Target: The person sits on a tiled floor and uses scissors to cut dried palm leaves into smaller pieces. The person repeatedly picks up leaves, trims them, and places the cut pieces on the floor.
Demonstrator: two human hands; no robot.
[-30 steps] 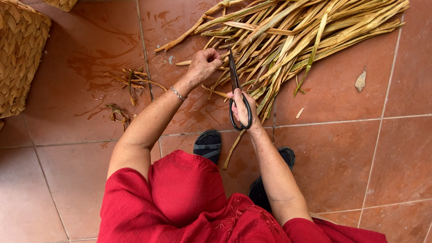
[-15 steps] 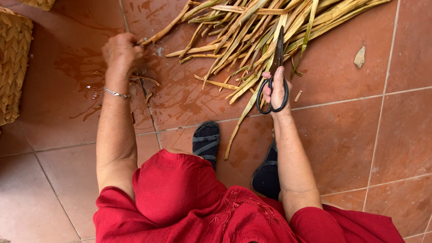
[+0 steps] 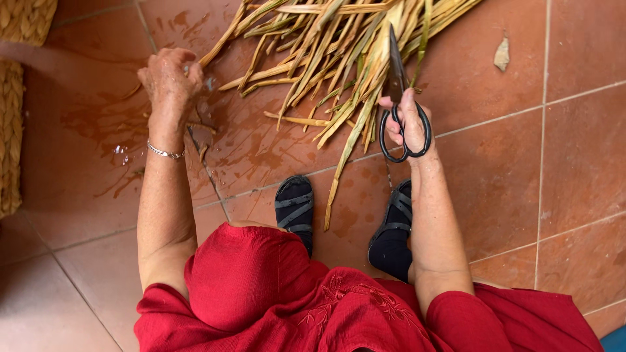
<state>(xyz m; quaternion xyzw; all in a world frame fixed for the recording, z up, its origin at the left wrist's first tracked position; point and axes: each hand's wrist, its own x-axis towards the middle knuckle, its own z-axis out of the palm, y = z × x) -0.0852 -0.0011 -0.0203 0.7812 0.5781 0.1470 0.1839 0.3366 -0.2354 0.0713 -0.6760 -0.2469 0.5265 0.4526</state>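
My right hand (image 3: 405, 120) grips black scissors (image 3: 398, 98) by the loop handles, blades pointing away into a pile of long dried yellow-green leaves (image 3: 345, 45) spread on the tiled floor. My left hand (image 3: 171, 78), with a silver bracelet on the wrist, is down on the wet tile to the left of the pile, fingers curled beside a long leaf end and small brown scraps; whether it grips anything is unclear. A single leaf strip (image 3: 342, 163) trails from the pile toward my feet.
A woven basket (image 3: 16, 98) stands at the left edge. My feet in black sandals (image 3: 295, 205) rest on terracotta tiles (image 3: 574, 163). A small leaf scrap (image 3: 501, 55) lies at the upper right. Wet patches darken the floor near my left hand.
My left hand left the leaf pile and moved left to the wet tile with the scraps. The right hand with the scissors stayed near the pile's edge.
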